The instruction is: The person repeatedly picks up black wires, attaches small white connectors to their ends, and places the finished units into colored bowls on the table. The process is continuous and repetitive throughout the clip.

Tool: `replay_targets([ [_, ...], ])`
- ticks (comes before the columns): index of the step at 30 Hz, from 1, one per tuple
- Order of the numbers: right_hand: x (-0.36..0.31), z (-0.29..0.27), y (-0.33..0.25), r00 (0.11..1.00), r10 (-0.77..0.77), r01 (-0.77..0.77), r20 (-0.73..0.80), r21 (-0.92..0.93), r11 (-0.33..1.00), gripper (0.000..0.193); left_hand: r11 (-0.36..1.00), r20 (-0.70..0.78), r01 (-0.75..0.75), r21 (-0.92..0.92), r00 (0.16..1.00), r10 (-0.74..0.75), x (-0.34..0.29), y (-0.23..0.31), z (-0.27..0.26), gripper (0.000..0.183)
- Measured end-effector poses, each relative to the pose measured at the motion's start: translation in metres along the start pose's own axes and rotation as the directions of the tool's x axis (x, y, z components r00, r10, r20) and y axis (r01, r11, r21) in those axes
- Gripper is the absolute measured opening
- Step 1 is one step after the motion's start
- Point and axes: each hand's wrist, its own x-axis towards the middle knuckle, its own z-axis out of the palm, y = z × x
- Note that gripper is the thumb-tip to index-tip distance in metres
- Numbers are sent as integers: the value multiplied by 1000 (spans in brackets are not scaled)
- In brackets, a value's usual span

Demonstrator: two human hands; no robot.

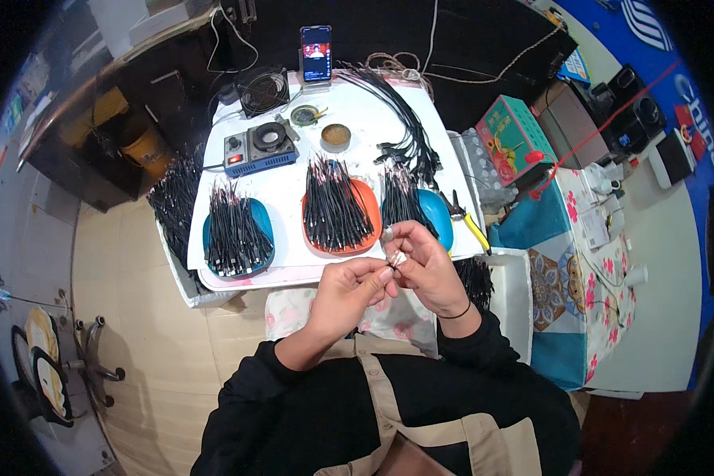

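Just in front of the table's near edge, my two hands meet. My left hand (347,293) pinches a thin black cable by its end with thumb and forefinger. My right hand (430,271) closes its fingertips on the same end, where small whitish and reddish wires (397,259) show. Most of that cable is hidden by my fingers. Beyond my hands, an orange tray (371,205) bears a bundle of short black cables (333,208) with reddish wire tips. A blue tray (440,220) with a similar bundle lies close to my right hand.
Another blue tray (265,225) with cables stands at left. Behind are a soldering pot (254,149), a round tin (335,138), a small fan (262,91) and a phone (316,55). Longer black cables (408,119) lie back right; yellow-handled cutters (476,232) rest at the right edge.
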Motion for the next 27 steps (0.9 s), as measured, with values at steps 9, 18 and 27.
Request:
replay_targets([
  [9,15,-12,14,988,-27,7,149,131,991,49,998,66,32,52,997,-35,0,5,-16,20],
  [18,0,-7,21,999,38,-37,12,-94,995,29,998,-1,33,52,999,-33,-11,-3,-12,16],
  [27,-28,2,2,975,-168,218,144,-752,622,18,990,54,-25,137,998,18,-33,-5,-9,19],
])
